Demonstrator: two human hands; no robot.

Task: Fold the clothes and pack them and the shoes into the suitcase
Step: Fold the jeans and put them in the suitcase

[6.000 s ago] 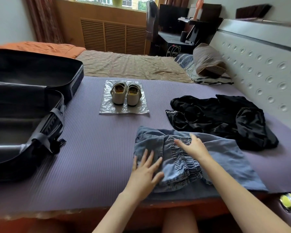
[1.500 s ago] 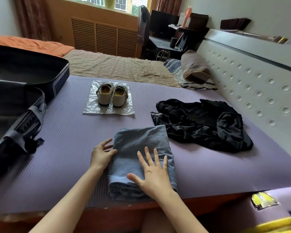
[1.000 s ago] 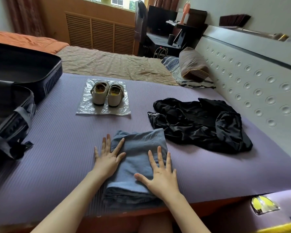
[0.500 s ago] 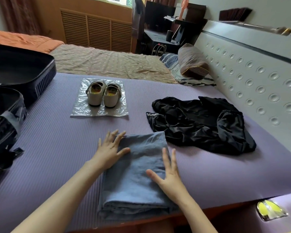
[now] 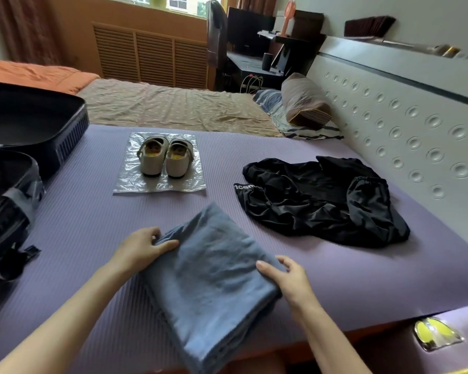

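A folded blue denim garment (image 5: 214, 279) is lifted off the purple mat, tilted with its far corner up. My left hand (image 5: 139, 247) pinches its left edge and my right hand (image 5: 289, 279) grips its right edge. A crumpled black garment (image 5: 322, 201) lies to the right on the mat. A pair of white shoes (image 5: 164, 157) stands on a clear plastic sheet (image 5: 135, 184) further back. The open black suitcase (image 5: 14, 163) sits at the left, with grey straps at its rim.
The purple mat (image 5: 92, 225) covers the near end of the bed, ending close to me. A white padded headboard (image 5: 405, 125) runs along the right. A pillow (image 5: 303, 103) lies at the back right. A yellow item (image 5: 435, 333) sits at the lower right.
The blue garment went from half-folded to a neat folded stack. My hands, flat on top of it a moment ago, now grip its sides and have lifted and turned it.
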